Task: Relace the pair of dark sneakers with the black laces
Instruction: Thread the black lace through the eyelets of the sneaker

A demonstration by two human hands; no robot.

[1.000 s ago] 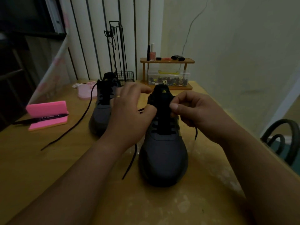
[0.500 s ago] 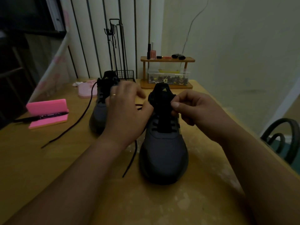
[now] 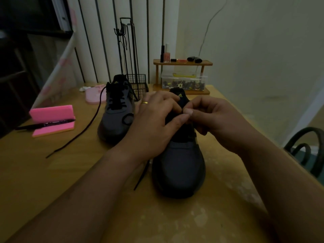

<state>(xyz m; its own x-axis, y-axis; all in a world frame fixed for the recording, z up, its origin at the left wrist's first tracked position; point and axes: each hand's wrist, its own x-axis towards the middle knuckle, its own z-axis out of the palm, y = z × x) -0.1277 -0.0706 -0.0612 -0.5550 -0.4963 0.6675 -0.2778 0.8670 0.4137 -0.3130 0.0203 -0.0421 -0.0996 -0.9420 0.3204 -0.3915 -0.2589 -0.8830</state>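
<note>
Your left hand [image 3: 154, 123] and right hand [image 3: 215, 120] meet over the near sneaker [image 3: 178, 169], which stands toe toward you in the middle of the worktop [image 3: 52, 172]. Both have fingers curled, thumb and forefinger tips pinched on its black lace [image 3: 142, 176] just below the tongue, though the dark hides the exact grip. The lace's loose end trails from under your left wrist. The other sneaker [image 3: 115, 118] stands behind on the left, its long lace [image 3: 84, 130] running out leftward across the worktop.

The wooden table [image 3: 52, 172] carries a near sneaker [image 3: 178, 165] and a far sneaker [image 3: 115, 120] to its left, whose black lace [image 3: 82, 132] trails leftward. A pink case [image 3: 52, 118] lies left; a wooden shelf [image 3: 182, 63] stands at the far edge.
</note>
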